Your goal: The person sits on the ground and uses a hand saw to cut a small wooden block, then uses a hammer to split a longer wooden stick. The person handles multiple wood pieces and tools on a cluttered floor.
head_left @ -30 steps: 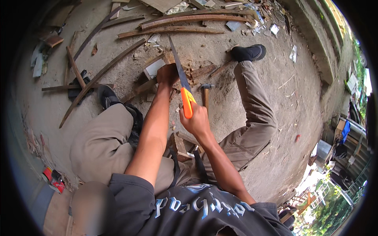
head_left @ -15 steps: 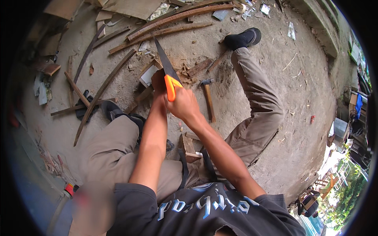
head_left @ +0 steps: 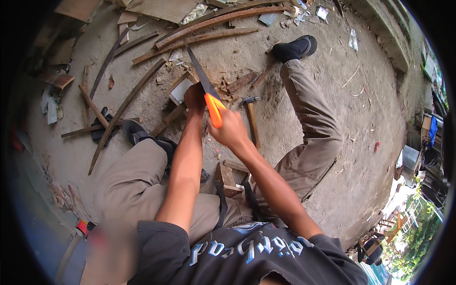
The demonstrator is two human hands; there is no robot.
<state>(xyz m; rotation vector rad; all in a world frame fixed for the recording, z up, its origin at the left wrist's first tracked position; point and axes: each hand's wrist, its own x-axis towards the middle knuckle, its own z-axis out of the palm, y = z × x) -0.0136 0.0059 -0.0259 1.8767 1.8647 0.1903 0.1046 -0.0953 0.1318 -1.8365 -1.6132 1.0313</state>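
I see the right hand gripping an orange-handled saw. Left hand clamps the wood piece on the ground; hammer just beside.

saw and right hand — now further back, toward the body

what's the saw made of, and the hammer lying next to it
Saw: the blade looks like dark, dull metal, thin and flat; the handle is bright orange with a smooth look, likely plastic, gripped by the right hand. Hammer: the head is grey and looks like metal; the shaft is brown, probably wood, though it is too small to show grain.
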